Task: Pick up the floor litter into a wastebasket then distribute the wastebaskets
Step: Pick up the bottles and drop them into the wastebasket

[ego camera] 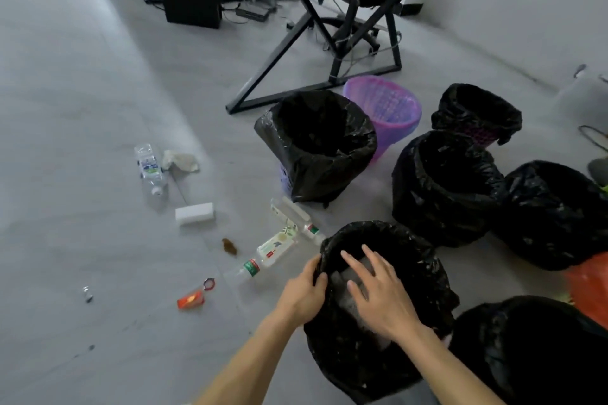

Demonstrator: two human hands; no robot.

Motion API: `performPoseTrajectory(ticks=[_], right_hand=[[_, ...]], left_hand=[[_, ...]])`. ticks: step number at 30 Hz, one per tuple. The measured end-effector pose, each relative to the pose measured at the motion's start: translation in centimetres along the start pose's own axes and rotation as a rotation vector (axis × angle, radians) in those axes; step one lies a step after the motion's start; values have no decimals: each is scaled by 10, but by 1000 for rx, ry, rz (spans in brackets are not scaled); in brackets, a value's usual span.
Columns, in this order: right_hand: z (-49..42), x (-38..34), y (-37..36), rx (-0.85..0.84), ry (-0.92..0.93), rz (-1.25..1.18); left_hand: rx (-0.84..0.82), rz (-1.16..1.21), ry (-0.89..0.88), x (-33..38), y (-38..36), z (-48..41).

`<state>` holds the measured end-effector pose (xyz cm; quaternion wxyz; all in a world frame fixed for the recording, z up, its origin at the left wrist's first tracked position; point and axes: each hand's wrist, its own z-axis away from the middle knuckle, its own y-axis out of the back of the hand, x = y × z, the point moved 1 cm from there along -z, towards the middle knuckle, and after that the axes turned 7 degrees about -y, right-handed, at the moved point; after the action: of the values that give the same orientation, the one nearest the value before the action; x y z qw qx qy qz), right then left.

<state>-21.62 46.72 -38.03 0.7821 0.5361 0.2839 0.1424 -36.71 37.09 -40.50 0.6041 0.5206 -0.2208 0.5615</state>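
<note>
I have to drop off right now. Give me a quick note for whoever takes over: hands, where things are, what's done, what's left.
Left hand grips the rim of the nearest lined wastebasket; right hand is open over its mouth, above something pale inside.
Still on the floor: clear bottle, tissue, white block, orange wrapper, more bottles.
Other wastebaskets stay clustered, not yet distributed.

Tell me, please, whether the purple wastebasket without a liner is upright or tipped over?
Upright. The purple wastebasket stands on the floor with its open rim facing up, behind a black-lined basket.
</note>
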Motion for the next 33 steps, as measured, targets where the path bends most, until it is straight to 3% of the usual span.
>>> performPoseTrajectory(ticks=[5,12,15,22,27,33], right_hand=[[-14,0,-6,-16,76,212],[-55,-11,13,291,168,-43],[-83,-24,24,292,201,-79],[-178,-40,39,-98,43,110],[-231,-49,2,-477,-55,332],[-268,-78,-52,-726,-144,576]], left_hand=[[-52,-89,32,-10,30,-9],[91,-324,123,-43,103,-46],[135,-468,167,-43,129,-61],[160,-673,277,-33,137,-92],[27,-662,348,-76,93,-95],[-4,-621,348,-137,63,-97]])
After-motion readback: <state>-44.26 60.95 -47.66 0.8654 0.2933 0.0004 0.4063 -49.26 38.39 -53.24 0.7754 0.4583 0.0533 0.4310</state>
